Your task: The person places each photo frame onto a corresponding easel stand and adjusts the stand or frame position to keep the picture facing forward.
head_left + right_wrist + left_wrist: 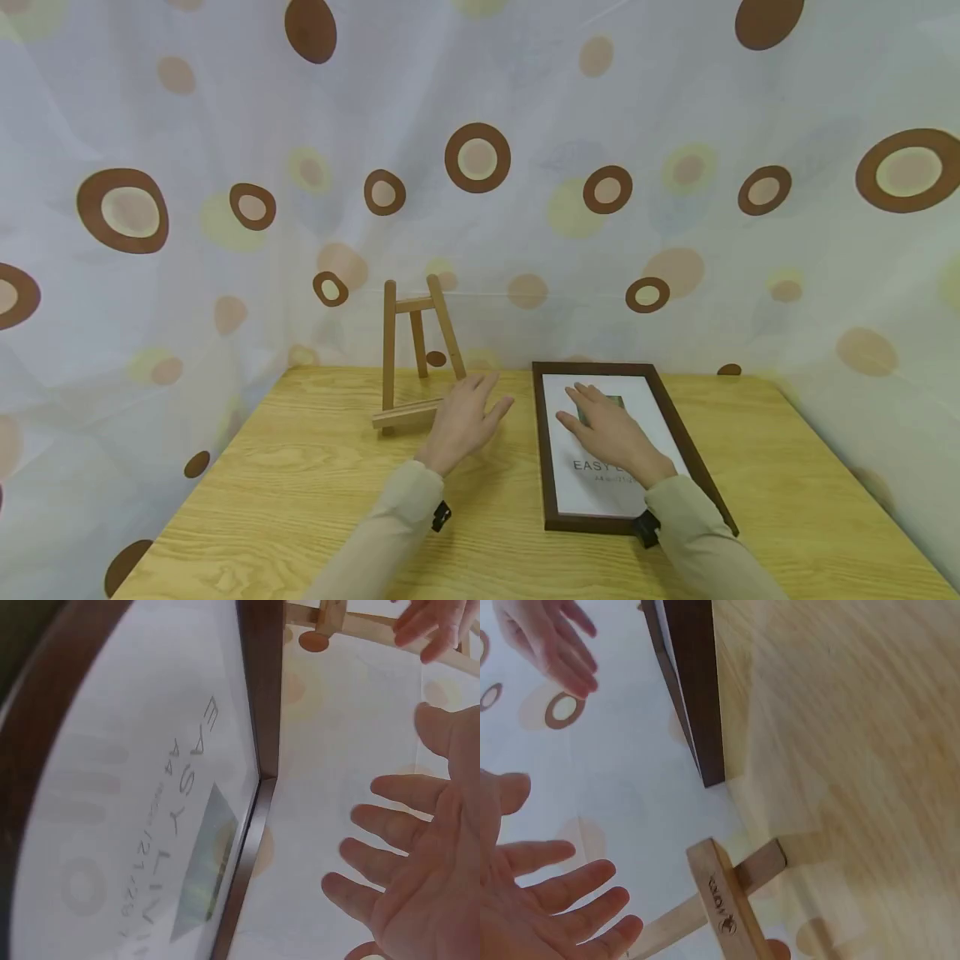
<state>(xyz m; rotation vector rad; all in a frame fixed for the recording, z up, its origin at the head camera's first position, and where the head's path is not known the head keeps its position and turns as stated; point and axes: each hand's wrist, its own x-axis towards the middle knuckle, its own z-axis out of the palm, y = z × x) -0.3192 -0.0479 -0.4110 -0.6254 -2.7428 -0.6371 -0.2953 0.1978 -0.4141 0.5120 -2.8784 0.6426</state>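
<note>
A small wooden tabletop easel (390, 350) stands at the back left of the table, its lower ledge facing the front. My left hand (463, 421) hovers by the right end of that ledge, fingers spread, holding nothing; it hides part of the ledge. In the left wrist view the ledge (724, 900) carries a dark printed logo, apart from my fingers. A dark brown picture frame (550, 467) with a white printed sheet lies flat to the right. Above it is my right hand (615, 429), fingers extended and holding nothing, covering part of the printed picture and lettering.
The wood-grain table (300, 500) runs back to a white curtain (525, 83) with brown and yellow circles, which also encloses both sides. Dark wrist straps (647, 528) show at both sleeves.
</note>
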